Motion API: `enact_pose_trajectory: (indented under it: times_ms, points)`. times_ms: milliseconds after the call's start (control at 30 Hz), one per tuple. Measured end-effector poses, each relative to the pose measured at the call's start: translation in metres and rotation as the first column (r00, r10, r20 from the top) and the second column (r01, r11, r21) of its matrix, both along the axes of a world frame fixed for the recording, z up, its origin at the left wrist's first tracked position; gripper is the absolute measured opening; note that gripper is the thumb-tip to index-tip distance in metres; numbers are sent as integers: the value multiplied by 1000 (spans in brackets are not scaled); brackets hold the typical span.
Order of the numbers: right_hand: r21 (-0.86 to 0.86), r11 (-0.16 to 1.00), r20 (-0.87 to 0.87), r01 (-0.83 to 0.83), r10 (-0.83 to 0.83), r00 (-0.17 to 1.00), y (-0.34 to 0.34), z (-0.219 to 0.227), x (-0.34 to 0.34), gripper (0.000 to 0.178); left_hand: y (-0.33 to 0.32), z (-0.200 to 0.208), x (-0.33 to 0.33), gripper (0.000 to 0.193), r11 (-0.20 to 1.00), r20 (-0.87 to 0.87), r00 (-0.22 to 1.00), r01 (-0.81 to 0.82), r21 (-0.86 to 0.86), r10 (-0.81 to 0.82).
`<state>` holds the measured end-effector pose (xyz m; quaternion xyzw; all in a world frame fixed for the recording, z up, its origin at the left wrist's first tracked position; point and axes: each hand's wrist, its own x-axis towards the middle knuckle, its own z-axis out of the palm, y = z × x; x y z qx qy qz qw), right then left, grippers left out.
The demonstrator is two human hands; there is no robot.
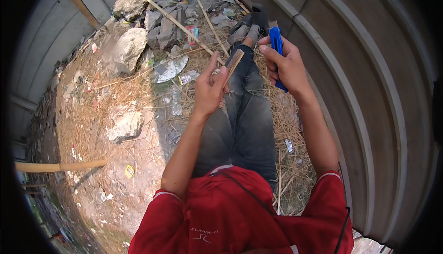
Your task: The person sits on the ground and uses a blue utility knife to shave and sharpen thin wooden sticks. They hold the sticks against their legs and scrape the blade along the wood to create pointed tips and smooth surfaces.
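My left hand [211, 89] is closed round a short, flat piece of wood or split bamboo [236, 62], which tilts up and away to the right above my legs. In my right hand [288, 64] is a blue utility knife [276, 40], its front end pointing away from me. The two hands are apart, and the knife does not touch the wooden piece. A long pale bamboo strip [177, 23] runs from the stones toward my left fingers; whether it touches them I cannot tell. My legs in dark trousers [251, 120] stretch out beneath both hands.
Corrugated metal sheeting [350, 69] stands close on my right. Broken rocks [130, 46] lie ahead to the left, with a second thin strip [213, 27] beside them. Dry straw [288, 111] and litter cover the ground. A bamboo pole [62, 166] juts in from the left.
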<state>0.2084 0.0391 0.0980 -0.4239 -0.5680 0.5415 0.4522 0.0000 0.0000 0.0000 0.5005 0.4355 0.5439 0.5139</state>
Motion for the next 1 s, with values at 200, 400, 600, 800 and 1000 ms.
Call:
enact_pose_trajectory:
  times_ms: [200,400,600,800,1000]
  points:
    - [-162,979,17,-125,129,991,-12,-25,-11,44,-1,3,-8,49,1000,105,994,-14,26,11]
    - [-102,981,62,-168,174,983,-10,-56,-13,40,-6,-19,-24,31,975,-43,974,220,-13,-221]
    - [-121,980,144,-156,173,974,-37,-46,-16,25,-9,-27,-28,28,959,25,959,284,-25,-283]
    - [3,969,258,-245,236,937,-46,-73,-13,32,-14,-19,-28,40,952,71,950,306,-18,-304]
    - [-240,896,315,-374,436,843,-57,-58,-20,29,-18,-20,-26,47,941,62,940,333,64,-337]
